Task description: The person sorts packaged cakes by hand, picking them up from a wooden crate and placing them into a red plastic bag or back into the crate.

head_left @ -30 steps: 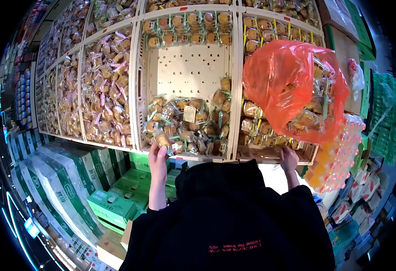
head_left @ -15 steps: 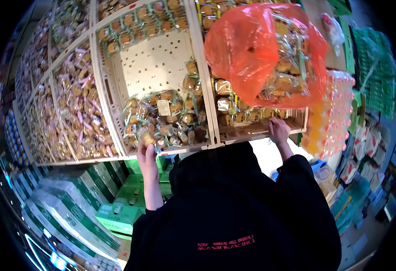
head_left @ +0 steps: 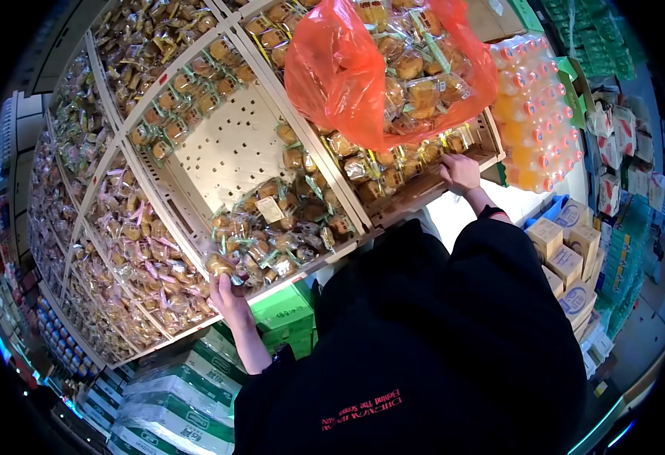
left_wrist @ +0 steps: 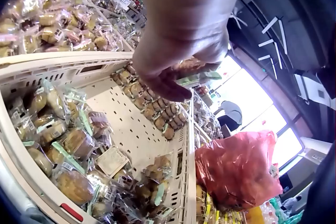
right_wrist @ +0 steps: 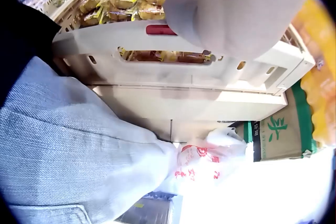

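In the head view my left hand (head_left: 231,305) pinches a wrapped bun (head_left: 219,265) at the front left corner of a partly filled crate (head_left: 226,144). The left wrist view shows the same hand (left_wrist: 181,58) above that crate, with curled fingers around a package with a green strip (left_wrist: 202,78). Loose wrapped buns (left_wrist: 76,142) lie in the near part, a paper label (left_wrist: 112,161) among them. My right hand (head_left: 463,174) rests on the front rim of the neighbouring crate; in the right wrist view the hand (right_wrist: 231,16) lies over the rim (right_wrist: 105,43), its fingertips partly hidden.
An open red bag (head_left: 340,76) of wrapped buns stands on the right crate. Bottled orange drinks (head_left: 533,114) and stacked cartons (head_left: 567,265) are to the right. More bun crates extend left. Green boxes (head_left: 283,307) stand below the front edge.
The head view has turned and shifted, so the crates look tilted. My left hand, still holding the bun, is nearer the crate's front left corner. My right hand stays at the right crate's front.
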